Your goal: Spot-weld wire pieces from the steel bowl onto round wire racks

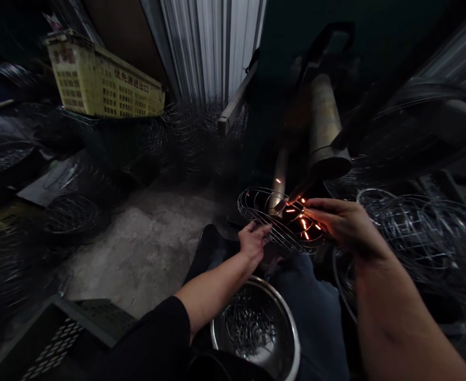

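Note:
A round wire fan guard (264,209) lies tilted under the tip of a welding machine's metal cylinder (326,124). Orange sparks fly at the weld spot (302,214). My left hand (253,241) grips the guard's near rim with curled fingers. My right hand (338,219) holds the guard's right side, fingers closed round the wires beside the sparks. A steel bowl (288,317) of small wire pieces rests on my lap below the hands.
Stacks of wire guards (423,233) pile at the right, and more (70,214) lie at the left on the concrete floor (149,248). A yellow plastic crate (106,82) stands at the back left. A dark perforated crate (58,338) sits at the lower left.

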Demonstrator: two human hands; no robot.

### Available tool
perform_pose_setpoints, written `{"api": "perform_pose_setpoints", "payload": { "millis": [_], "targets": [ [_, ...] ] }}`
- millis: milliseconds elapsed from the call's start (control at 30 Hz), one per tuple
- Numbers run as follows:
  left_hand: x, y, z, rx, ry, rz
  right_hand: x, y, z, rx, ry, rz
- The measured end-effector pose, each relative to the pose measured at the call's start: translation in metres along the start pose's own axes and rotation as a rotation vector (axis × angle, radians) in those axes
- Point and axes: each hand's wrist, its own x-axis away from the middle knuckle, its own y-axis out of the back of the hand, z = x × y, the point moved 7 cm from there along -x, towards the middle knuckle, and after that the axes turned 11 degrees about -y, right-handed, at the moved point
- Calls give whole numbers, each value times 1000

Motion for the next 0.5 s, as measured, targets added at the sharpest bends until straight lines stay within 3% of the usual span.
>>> {"api": "perform_pose_setpoints", "payload": {
  "millis": [133, 233, 333, 500],
  "targets": [
    [2, -2, 2, 14, 9, -4, 5, 14, -17, 5, -120, 56],
    [3, -1, 3, 24, 28, -32, 6, 20, -18, 2, -79, -5],
    [6, -1, 2, 37, 58, -56, 5, 11, -9, -4, -26, -12],
    [11, -3, -2, 47, 90, -93, 1, -3, -1, 43, -64, 26]
  ]
}}
